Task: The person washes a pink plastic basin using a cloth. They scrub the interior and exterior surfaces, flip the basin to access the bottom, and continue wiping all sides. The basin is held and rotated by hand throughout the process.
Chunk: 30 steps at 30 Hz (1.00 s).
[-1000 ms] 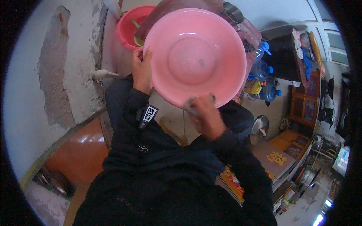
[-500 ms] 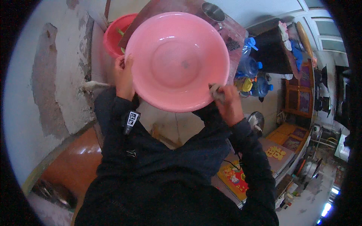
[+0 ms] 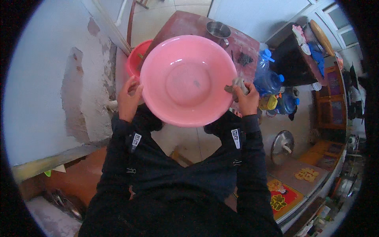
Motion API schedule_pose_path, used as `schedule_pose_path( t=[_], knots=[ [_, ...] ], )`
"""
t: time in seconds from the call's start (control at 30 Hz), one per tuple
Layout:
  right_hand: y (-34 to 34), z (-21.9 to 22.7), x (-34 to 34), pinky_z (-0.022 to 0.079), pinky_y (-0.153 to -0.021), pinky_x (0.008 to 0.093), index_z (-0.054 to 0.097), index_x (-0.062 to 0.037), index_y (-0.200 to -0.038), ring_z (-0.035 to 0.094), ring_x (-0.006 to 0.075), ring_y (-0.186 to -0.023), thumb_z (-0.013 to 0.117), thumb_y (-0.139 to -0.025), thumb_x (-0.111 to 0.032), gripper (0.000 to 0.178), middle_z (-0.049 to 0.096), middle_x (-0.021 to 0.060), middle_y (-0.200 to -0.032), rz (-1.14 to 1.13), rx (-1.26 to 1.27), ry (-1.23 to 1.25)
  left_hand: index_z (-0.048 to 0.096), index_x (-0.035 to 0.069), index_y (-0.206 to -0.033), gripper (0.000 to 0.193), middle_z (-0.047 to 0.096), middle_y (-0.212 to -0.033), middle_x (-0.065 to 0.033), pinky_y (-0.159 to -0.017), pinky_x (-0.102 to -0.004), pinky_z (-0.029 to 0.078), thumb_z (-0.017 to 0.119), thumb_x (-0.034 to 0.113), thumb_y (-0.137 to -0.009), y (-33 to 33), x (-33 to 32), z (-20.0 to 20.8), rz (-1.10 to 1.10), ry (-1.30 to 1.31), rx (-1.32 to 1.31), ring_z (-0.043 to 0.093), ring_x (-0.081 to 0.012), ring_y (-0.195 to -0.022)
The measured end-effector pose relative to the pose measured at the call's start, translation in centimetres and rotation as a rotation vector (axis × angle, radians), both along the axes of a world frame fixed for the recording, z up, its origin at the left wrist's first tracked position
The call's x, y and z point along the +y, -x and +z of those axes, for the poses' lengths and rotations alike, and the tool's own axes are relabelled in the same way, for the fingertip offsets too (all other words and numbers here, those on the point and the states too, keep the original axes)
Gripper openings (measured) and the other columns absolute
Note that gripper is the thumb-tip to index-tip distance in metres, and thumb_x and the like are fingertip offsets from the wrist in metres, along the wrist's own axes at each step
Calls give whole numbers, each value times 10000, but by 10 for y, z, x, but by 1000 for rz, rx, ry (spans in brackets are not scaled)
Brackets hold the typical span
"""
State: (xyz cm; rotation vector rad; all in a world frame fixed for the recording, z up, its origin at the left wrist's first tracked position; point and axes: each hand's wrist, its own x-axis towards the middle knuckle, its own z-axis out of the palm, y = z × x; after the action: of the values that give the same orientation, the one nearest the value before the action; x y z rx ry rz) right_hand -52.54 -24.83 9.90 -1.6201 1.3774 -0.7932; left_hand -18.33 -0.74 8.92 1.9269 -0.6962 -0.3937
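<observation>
A large pink plastic basin point(image 3: 189, 106) sits over the near edge of a dark red table point(image 3: 179, 25), its front part above my lap. A little water or a faint wet shine shows inside it. Beside the left rim is my left hand point(image 3: 129, 100), thumb and fingers apart; whether it just touches the rim is hard to tell. My right hand point(image 3: 248, 100) holds a crumpled grey cloth point(image 3: 238, 87) in closed fingers at the right rim. Part of the cloth hangs over the edge toward the basin.
A metal mug point(image 3: 218, 29) and a dark scouring pad point(image 3: 244, 59) lie on the table behind the basin. A red basin point(image 3: 136, 53) stands at the left. Large blue water bottles point(image 3: 270, 81) crowd the right side. A pot lid point(image 3: 282, 147) leans farther right. A peeling wall point(image 3: 59, 106) borders the left.
The basin now appears lower in view. My left hand has loosened from the rim. My right hand with the cloth has moved up along the right rim.
</observation>
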Motion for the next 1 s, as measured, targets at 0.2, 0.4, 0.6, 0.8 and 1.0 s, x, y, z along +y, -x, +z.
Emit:
schedule_pose_path(
  t=[0.2, 0.4, 0.6, 0.8, 1.0],
  knots=[
    [-1, -12, -2, 559, -693, 312, 685, 82, -1079, 675, 147, -798, 828, -865, -234, 408, 731, 112, -946, 15, 48, 262, 636, -19, -1296, 502, 632, -1310, -223, -1111, -457, 415, 751, 159, -841, 67, 14, 46, -343, -77, -400, 561, -389, -1257],
    [7, -9, 2, 550, -678, 335, 692, 50, -1016, 669, 151, -772, 834, -855, -235, 356, 720, 101, -934, -10, -193, 77, 601, 28, -1293, 501, 598, -1347, -182, -1015, -515, 476, 736, 278, -881, 165, -30, 20, -874, -127, -618, 559, -375, -1246],
    [21, 13, 25, 532, -742, 292, 700, 21, -1063, 654, 132, -837, 810, -891, -195, 298, 718, 57, -975, -93, -415, -99, 578, 56, -1329, 509, 670, -1190, -169, -942, -515, 501, 729, 170, -856, 175, -49, -1, -968, -425, -616, 615, -366, -1163],
    [36, 31, 52, 521, -834, 286, 697, 14, -1109, 659, 135, -921, 781, -930, -169, 270, 724, 66, -1047, -103, -544, -179, 641, 53, -1222, 378, 704, -993, -189, -809, -524, 527, 686, 91, -848, 160, -41, 23, -858, -237, -638, 666, -398, -940],
    [43, 31, 56, 430, -476, 256, 675, -56, -1161, 642, 99, -700, 777, -932, -248, 316, 714, 15, -984, -160, -741, -243, 670, 68, -1185, 330, 701, -946, -202, -787, -530, 519, 673, 89, -856, 137, -48, 53, -744, -243, -560, 659, -403, -917]
  ],
)
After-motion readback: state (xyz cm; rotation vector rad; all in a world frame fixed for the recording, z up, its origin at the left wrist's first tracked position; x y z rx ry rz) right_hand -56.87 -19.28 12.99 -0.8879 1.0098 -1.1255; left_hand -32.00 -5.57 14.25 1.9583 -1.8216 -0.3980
